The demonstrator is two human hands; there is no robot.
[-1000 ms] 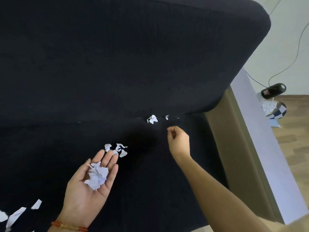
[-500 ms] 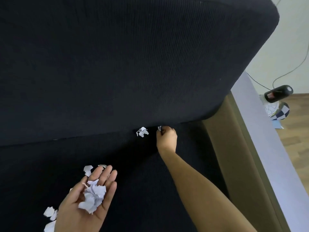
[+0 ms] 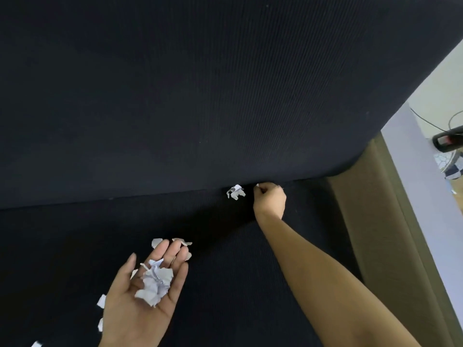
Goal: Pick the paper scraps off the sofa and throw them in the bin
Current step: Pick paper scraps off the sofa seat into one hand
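Note:
My left hand point(image 3: 147, 296) lies palm up over the dark sofa seat point(image 3: 225, 284), fingers straight, carrying a heap of white paper scraps point(image 3: 155, 284). My right hand point(image 3: 270, 199) reaches to the crease where seat meets backrest point(image 3: 200, 96) and pinches a small white scrap point(image 3: 257, 185) between curled fingers. A crumpled scrap point(image 3: 236, 192) lies in the crease just left of that hand. Loose scraps lie on the seat beyond my left fingertips point(image 3: 181, 242) and beside my left palm point(image 3: 101, 301). No bin is in view.
The sofa's brown armrest point(image 3: 370, 234) with a pale top edge point(image 3: 413, 184) runs down the right. Beyond it, on the floor, stand a black cylindrical device point(image 3: 448, 139) with a cable and a chequered object point(image 3: 451, 169).
My right hand has reached further into the crease and closed on the small scrap. The view moved closer to the sofa; my left hand still carries its heap.

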